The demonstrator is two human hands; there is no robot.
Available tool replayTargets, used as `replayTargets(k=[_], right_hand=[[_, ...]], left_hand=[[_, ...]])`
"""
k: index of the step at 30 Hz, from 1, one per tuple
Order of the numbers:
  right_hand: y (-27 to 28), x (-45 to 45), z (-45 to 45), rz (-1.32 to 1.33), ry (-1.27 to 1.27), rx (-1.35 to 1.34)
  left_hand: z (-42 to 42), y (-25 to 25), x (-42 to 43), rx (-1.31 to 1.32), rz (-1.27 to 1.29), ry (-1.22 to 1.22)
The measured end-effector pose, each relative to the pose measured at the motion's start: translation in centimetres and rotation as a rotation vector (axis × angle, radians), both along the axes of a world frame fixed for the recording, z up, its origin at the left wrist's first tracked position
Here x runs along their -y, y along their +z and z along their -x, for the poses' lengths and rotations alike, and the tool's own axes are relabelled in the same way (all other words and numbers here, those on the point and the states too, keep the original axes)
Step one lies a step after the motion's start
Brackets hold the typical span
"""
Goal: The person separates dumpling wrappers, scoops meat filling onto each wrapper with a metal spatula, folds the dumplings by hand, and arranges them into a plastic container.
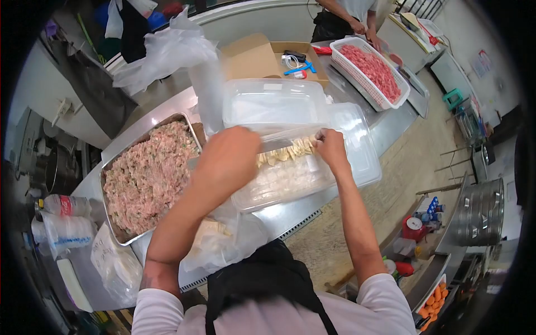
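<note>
Pale folded pieces (287, 152) stand in a row inside a clear plastic container (279, 192) on the metal table. My right hand (330, 146) is at the right end of that row, its fingertips closed at the last pieces; what they pinch is too small to tell. Over the container's left side is my left hand (231, 159), blurred and curled into a fist, with its fingers hidden from view. To its left, a metal tray (104, 184) holds a mound of minced filling (148, 176). Below the container lies a plastic bag (240, 234) with pale sheets in it.
An empty-looking clear container (273, 103) and a large lid (360, 156) lie beyond. A cardboard box (251, 58), a hanging plastic bag (176, 53) and a white basket (371, 84) of red meat stand farther back. Another person's hands (363, 28) are beside the basket.
</note>
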State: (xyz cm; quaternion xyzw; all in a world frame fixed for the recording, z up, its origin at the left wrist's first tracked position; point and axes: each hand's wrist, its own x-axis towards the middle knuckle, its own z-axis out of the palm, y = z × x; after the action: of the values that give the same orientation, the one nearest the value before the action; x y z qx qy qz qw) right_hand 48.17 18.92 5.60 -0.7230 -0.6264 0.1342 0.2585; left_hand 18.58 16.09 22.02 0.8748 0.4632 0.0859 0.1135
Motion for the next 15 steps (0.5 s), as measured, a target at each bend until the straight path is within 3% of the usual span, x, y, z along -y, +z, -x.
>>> replayTargets(k=[5, 15], right_hand=[[-0.9, 0.6, 0.0, -0.127, 0.095, 0.059], [0.1, 0.8, 0.6, -0.057, 0.098, 0.043]], left_hand=[[9.4, -0.7, 5.1, 0.253, -0.013, 0.18], [20.5, -4.6, 15.4, 0.459, 0.122, 0.661]])
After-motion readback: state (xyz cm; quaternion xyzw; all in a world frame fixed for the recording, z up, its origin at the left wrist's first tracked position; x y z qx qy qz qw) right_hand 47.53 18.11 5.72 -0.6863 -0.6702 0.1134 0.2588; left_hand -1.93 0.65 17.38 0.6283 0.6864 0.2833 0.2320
